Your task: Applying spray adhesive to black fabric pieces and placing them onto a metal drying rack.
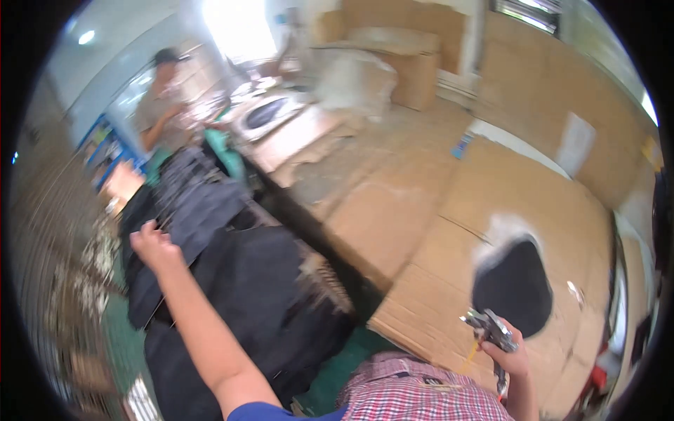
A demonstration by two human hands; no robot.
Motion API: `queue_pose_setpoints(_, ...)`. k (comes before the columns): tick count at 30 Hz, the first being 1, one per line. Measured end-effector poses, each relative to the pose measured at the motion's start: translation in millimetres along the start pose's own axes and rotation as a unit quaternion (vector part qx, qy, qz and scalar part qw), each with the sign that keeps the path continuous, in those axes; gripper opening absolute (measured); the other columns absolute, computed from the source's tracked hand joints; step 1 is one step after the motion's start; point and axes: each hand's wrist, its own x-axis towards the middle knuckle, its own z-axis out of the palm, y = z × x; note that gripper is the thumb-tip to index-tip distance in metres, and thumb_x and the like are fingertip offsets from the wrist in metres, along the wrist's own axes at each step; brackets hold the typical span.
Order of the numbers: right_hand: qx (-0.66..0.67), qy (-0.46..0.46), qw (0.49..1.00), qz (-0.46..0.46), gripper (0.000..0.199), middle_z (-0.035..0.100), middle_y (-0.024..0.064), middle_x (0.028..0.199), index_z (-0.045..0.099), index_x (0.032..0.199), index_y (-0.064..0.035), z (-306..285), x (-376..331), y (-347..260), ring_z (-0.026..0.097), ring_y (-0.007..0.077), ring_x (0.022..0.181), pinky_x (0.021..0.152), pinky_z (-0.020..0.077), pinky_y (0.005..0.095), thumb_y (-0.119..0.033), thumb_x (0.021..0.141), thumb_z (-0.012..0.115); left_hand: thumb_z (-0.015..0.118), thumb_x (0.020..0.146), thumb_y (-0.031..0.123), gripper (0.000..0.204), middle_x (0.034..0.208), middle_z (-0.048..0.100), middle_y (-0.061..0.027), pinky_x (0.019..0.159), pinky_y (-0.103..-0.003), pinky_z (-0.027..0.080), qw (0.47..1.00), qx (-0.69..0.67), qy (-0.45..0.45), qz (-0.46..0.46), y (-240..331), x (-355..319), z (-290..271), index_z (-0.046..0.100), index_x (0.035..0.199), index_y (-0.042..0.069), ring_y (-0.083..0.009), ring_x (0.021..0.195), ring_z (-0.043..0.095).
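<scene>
The left hand (153, 242) is extended over the stack of dark fabric pieces (232, 281), fingers curled onto the upper edge of a piece; motion blur prevents confirming a closed grip. The right hand (509, 351) is clenched around the handle of a metal spray gun (491, 328), nozzle directed toward the black sprayed patch (511, 286) on the cardboard-covered bench (414, 210).

Relative to the fabric stack: the spray gun and patch lie well to its right, past the bench edge; a second person (160, 98) stands beyond it, at the far end.

Hazards, as judged:
- The gun is held while attention is on the fabric stack. An unintended trigger pull could deposit spray on the cardboard outside the patch, or on the checked garment (421, 393) directly below the gun.
- A one-handed pull on a single piece may drag adjacent pieces off the stack toward the green floor (344, 365).
- The yellow cord under the gun could snag on the garment.
</scene>
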Motion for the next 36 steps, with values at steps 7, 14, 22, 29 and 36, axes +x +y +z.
queue_pose_setpoints(7,0.004,0.167,0.985,-0.035,0.044,0.058,0.0002,0.094,0.050,0.122,-0.0032,-119.5,-66.6,10.2,0.055,0.0081,0.085,0.076,0.0462,0.0246,-0.003,0.081,0.065,0.056,0.085,0.006,0.053,0.127,0.047,-0.0140,0.096,-0.038,0.035,0.971,-0.152,-0.171,0.074,54.0,-228.8,121.0,0.036,0.133,0.002,-0.0248,0.113,0.050)
queue_pose_setpoints(14,-0.001,0.370,0.927,0.053,0.048,0.060,0.0041,0.094,0.048,0.124,0.0008,-196.6,-196.7,6.4,0.058,0.0093,0.076,0.068,0.0507,0.0254,-0.004,0.080,0.064,0.057,0.084,0.008,0.051,0.122,0.050,-0.0108,0.089,-0.033,0.039,0.912,-0.120,-0.335,-0.206,-54.4,-422.5,195.2,0.040,0.131,0.005,-0.0232,0.105,0.052)
queue_pose_setpoints(22,-0.027,0.403,0.915,0.003,0.049,0.061,0.0060,0.091,0.048,0.123,0.0032,-217.5,-243.5,11.7,0.059,0.0100,0.071,0.066,0.0508,0.0251,-0.008,0.080,0.066,0.058,0.079,0.008,0.046,0.112,0.052,-0.0066,0.082,-0.032,0.042,0.830,-0.066,-0.442,-0.335,-83.3,-585.4,203.8,0.046,0.124,0.005,-0.0177,0.094,0.054)
queue_pose_setpoints(29,0.027,0.306,0.951,0.037,0.055,0.062,0.0096,0.079,0.047,0.122,0.0035,-206.5,-279.3,5.3,0.060,0.0130,0.066,0.060,0.0496,0.0255,-0.009,0.074,0.071,0.056,0.080,0.005,0.036,0.107,0.053,-0.0012,0.080,-0.028,0.040,0.811,0.013,-0.457,-0.366,-110.4,-606.1,187.3,0.052,0.115,0.008,-0.0125,0.094,0.051)
queue_pose_setpoints(36,0.056,0.335,0.940,-0.030,0.050,0.060,0.0042,0.090,0.047,0.125,0.0029,-198.0,-229.3,3.6,0.057,0.0097,0.074,0.067,0.0486,0.0240,-0.005,0.079,0.065,0.054,0.079,0.004,0.029,0.099,0.054,-0.0003,0.073,-0.027,0.041,0.807,0.094,-0.441,-0.381,-127.7,-623.2,163.1,0.054,0.108,0.008,-0.0104,0.084,0.051)
